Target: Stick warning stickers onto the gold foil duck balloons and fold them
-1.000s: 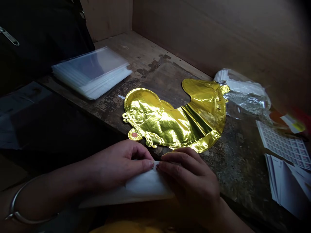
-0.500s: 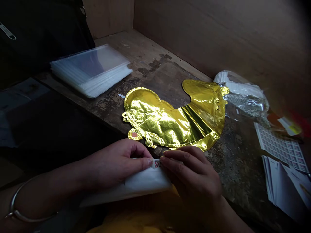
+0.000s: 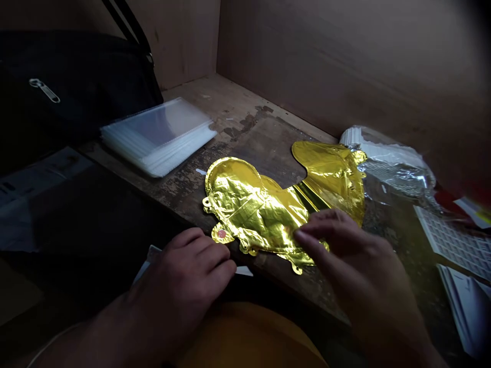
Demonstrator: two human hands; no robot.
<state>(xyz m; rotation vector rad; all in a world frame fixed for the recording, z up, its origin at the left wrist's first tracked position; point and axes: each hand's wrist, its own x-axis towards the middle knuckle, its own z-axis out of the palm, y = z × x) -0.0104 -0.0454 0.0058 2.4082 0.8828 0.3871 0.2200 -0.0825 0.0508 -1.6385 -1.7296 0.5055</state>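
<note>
My left hand (image 3: 192,281) is closed, knuckles up, at the front edge of the table. White, partly clear sheet-like packaging (image 3: 244,271) shows on both sides of it; most of this piece is hidden under the hand. Over the right part of a flat gold foil balloon (image 3: 253,209) hovers my right hand (image 3: 360,271). Its fingers are bent and slightly apart, with nothing visible between them. The balloon lies curved on the table, with small tabs along its near edge and a reddish spot on one tab.
A stack of clear plastic sleeves (image 3: 157,138) lies at the back left, beside a black bag (image 3: 88,87). Along the right are a crinkled clear plastic package (image 3: 395,163), a printed sticker sheet (image 3: 452,240) and white folded papers (image 3: 466,306). Wooden walls (image 3: 345,66) close off the back.
My right hand has left the white packaging and moved right, over the balloon. My left hand has shifted down and left with the packaging. The view has tilted slightly upward.
</note>
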